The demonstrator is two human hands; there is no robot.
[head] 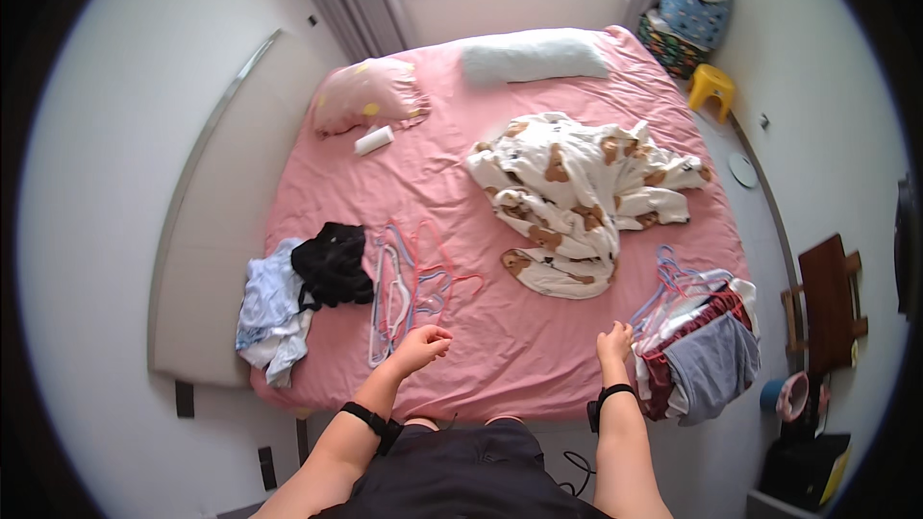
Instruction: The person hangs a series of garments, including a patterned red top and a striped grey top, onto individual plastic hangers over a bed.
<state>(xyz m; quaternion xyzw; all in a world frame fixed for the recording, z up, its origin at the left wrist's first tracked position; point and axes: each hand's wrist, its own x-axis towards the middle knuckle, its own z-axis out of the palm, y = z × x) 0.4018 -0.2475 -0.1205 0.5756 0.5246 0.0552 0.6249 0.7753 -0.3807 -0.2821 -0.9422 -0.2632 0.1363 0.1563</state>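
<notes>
My left hand (422,347) hovers over the near part of the pink bed, fingers loosely curled with nothing visible in them. Just beyond it lie several plastic hangers (395,288) in white, blue and red. My right hand (615,342) is by the near right side of the bed, beside a pile of clothes on hangers (710,346). Its fingertips come close to a blue hanger, and whether they touch it is unclear. Farther off, a white garment with brown bear prints (570,187) is spread in folds. A black garment (335,263) and light blue clothes (270,303) lie heaped at the left.
The pink-sheeted bed (447,187) has a patterned pillow (371,94), a white roll (374,140) and a pale green pillow (533,58). A padded headboard (209,231) stands left. On the right are a yellow stool (712,90), a wooden chair (829,306) and a blue bucket (782,398).
</notes>
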